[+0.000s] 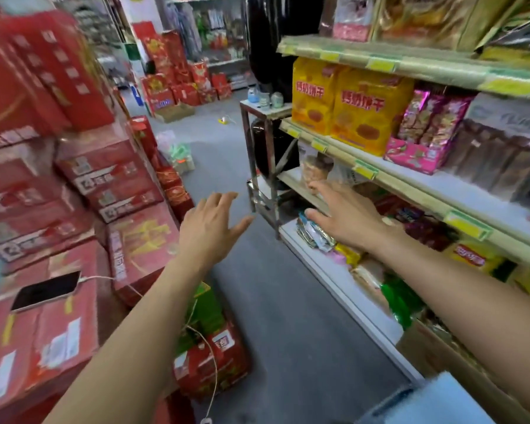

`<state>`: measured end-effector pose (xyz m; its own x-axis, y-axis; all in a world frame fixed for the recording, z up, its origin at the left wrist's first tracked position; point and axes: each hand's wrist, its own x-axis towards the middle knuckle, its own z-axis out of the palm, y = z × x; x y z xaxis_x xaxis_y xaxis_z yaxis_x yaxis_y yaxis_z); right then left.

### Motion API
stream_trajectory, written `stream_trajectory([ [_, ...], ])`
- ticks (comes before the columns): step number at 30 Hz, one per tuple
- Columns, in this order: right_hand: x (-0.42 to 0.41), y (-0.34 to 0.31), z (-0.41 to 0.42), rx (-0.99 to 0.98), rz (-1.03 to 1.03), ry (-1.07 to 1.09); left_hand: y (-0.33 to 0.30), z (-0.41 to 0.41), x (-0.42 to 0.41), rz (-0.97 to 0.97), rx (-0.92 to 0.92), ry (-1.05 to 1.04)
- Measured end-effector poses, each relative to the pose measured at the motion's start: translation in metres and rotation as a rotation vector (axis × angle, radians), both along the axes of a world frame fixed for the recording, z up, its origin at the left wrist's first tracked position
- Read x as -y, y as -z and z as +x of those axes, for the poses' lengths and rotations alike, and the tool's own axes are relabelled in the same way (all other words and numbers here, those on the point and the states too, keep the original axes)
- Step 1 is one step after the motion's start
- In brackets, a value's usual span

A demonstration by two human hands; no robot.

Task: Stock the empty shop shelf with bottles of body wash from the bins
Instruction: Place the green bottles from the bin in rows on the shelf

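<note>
We cannot read the print on the red boxes (110, 179) stacked on the left; motion blur smears them, worst at the upper left, where the stack runs off the picture's edge. The far shelves (214, 29) at the end of the aisle are too small and soft for us to tell their goods apart. Our right hand (346, 215) covers part of the packets (314, 234) on the lower shelf, and its forearm hides more behind it. The brown packs (496, 160) at the right edge are blurred and cut off. A pale blue thing (435, 402) at the bottom edge is cropped; we cannot tell what it is.
</note>
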<state>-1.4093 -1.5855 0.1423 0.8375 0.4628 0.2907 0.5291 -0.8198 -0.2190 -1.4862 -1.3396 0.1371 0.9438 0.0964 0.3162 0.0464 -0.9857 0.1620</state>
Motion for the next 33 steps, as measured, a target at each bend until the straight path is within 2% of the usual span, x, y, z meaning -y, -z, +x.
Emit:
stream_trajectory([
  [5,-0.065,0.022,0.104,-0.007,-0.088,-0.069,0.022,0.081,-0.061,-0.044,0.006,-0.067],
  [8,-0.102,0.03,0.174,-0.021,-0.085,-0.083,0.029,0.141,-0.096,-0.017,0.006,-0.133],
  [12,-0.155,0.038,0.276,-0.01,-0.094,-0.134,0.034,0.234,-0.144,-0.075,0.014,-0.221],
  [22,-0.316,0.05,0.504,-0.133,-0.099,-0.291,0.049,0.432,-0.268,-0.143,-0.004,-0.366],
  [33,-0.565,0.059,0.759,-0.126,-0.079,-0.359,0.07,0.667,-0.498,-0.17,0.013,-0.445],
])
